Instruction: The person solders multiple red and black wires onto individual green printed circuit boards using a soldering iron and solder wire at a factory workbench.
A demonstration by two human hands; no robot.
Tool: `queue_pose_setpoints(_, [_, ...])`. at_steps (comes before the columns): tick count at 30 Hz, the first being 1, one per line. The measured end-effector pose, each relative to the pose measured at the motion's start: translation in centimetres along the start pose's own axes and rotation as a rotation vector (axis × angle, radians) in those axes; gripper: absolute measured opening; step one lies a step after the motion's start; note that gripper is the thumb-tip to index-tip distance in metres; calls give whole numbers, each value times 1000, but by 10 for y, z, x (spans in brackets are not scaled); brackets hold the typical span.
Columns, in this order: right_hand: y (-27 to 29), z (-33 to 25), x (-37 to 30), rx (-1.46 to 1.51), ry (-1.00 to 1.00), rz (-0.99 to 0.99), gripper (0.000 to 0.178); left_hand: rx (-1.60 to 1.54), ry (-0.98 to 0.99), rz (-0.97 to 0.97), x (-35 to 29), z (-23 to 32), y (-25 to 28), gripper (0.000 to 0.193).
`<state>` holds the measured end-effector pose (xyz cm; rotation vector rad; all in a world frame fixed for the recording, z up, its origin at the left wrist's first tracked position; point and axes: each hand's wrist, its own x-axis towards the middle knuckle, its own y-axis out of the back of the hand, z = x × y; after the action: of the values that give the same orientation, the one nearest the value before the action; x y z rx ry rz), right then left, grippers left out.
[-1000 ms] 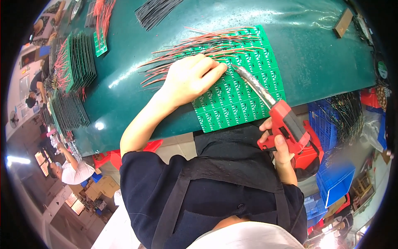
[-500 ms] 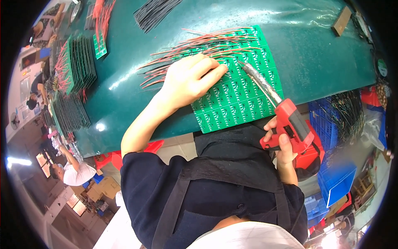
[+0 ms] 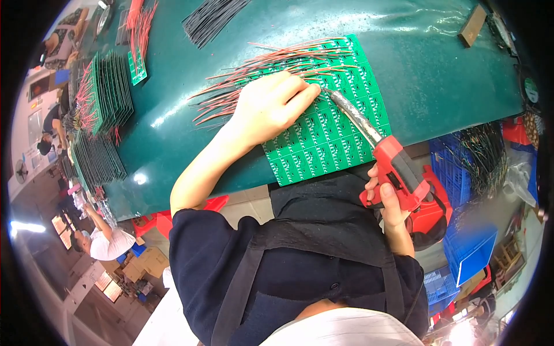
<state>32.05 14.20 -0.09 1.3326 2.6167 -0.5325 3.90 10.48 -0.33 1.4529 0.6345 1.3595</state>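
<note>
A green circuit board panel with rows of small white-marked units lies at the table's front edge. Red and black wires run leftward from its upper rows. My left hand rests over the panel, thumb and fingertips pinched low at a middle row; what they pinch is too small and hidden to make out. My right hand is closed round the handle of a red soldering gun. Its slanted metal barrel reaches up-left, and the tip is at the board, close beside my left fingertips.
Wired green boards stand stacked at the left, near another small wired board. A bundle of black wires lies at the far side. A wooden block sits far right. Blue crates stand right of the table; co-workers are at left.
The soldering gun has moved slightly up-left, bringing its tip up to my left fingertips. My left hand has shifted a little, still pinched; the panel has slid slightly left.
</note>
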Motion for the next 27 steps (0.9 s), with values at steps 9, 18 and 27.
queue_pose_setpoints(9, [2,-3,7,68,82,-69,47,17,3,-9,-2,0,0,25])
queue_pose_setpoints(18, [6,-1,6,91,95,-34,46,-13,26,55,4,2,-1,25])
queue_pose_setpoints(27, [11,4,3,74,57,5,45,-36,71,28,14,4,-9,19])
